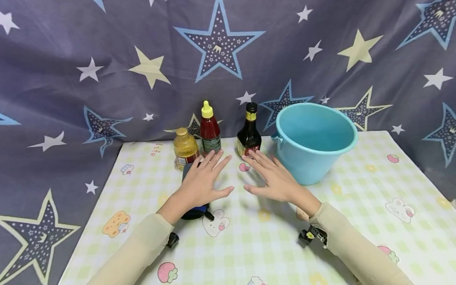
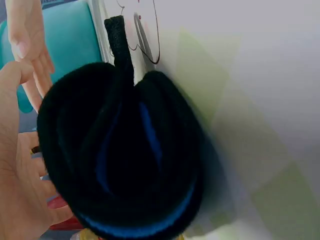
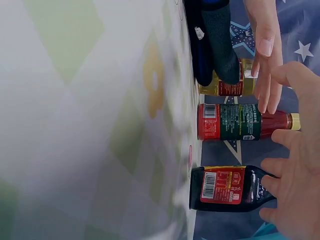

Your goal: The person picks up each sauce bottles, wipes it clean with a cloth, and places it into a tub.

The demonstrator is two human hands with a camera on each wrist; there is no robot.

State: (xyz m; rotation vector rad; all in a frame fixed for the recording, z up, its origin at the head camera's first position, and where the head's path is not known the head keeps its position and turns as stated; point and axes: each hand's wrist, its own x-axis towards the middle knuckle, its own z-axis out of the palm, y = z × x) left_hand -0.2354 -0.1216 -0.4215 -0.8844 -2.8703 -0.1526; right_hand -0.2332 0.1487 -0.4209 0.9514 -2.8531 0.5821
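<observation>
My left hand (image 1: 200, 182) is held with spread fingers above a dark oven mitt (image 2: 150, 200) with blue lining and a hanging loop; the mitt partly hides beneath it. My right hand (image 1: 272, 178), also spread and holding nothing, hovers in front of a dark sauce bottle (image 3: 222, 189) with a red label. Behind the left hand stand a red sauce bottle (image 1: 210, 128) with a yellow tip and a jar of yellowish liquid (image 1: 186, 146). A light blue bucket (image 1: 309, 165) stands upright to the right of the right hand.
A checked, cartoon-printed cloth (image 1: 236, 256) covers the table. Right behind the bottles hangs a dark curtain (image 1: 242, 9) patterned with stars. The bucket's handle joint (image 1: 277, 138) sticks out toward the dark sauce bottle.
</observation>
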